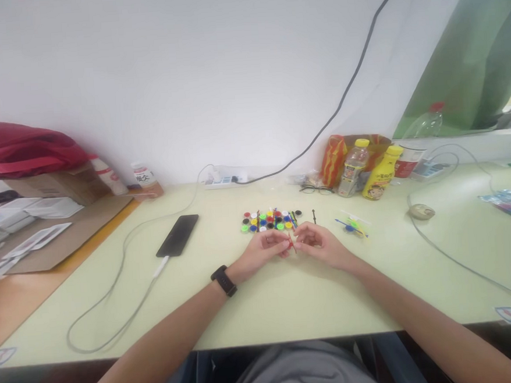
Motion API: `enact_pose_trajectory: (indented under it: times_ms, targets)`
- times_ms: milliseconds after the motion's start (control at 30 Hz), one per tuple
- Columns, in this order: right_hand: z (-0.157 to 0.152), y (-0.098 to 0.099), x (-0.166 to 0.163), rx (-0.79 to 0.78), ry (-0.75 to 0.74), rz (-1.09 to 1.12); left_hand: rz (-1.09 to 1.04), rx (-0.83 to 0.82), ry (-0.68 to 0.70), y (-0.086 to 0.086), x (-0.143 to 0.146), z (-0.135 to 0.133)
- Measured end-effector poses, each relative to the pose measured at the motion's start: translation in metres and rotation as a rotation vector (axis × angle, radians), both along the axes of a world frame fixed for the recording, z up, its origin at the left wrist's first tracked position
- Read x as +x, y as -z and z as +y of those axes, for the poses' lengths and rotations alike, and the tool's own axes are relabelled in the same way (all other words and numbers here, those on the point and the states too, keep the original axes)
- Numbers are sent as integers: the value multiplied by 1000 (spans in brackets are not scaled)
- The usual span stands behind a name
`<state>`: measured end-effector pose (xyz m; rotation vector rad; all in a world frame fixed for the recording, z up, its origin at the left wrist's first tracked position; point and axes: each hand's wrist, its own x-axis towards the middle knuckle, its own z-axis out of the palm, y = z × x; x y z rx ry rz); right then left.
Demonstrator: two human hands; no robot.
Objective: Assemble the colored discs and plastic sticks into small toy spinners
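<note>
My left hand and my right hand meet above the middle of the table, fingertips close together. Between them is a small red plastic piece with a thin stick-like part, pinched from both sides; its full shape is partly covered by my fingers. Just beyond my hands lie several small round coloured discs in red, white, green, yellow, blue and black, with thin sticks among them. A dark thin stick lies apart, beyond my right hand. Farther right rest assembled-looking pieces in blue, yellow and green.
A black phone with a charging cable lies to the left. At the back right stand a juice bottle, a yellow bottle and glasses. A beige mouse-like object sits by another cable. Cardboard covers the left side.
</note>
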<state>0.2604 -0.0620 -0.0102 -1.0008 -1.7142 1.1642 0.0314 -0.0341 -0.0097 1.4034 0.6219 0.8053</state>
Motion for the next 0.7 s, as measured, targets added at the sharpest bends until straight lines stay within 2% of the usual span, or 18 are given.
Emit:
enact_pose_trajectory:
  times_ms: [367,400,533,567,600,700]
  targets:
    - [2,4,-4,-141,120,201,-11,16,-99,0,-1,2]
    - [2,3,-2,-184,80,202,-12,22,-114,0,-1,2]
    - [0,-7,10,-405,-295,186,-18,36,-173,-1,0,2]
    - [0,-10,13,-423,-339,197,-18,36,-173,-2,0,2]
    - [1,-12,14,-421,-336,215,-16,36,-169,-2,1,2]
    - [3,-14,14,-386,-201,242,-5,35,-159,-3,1,1]
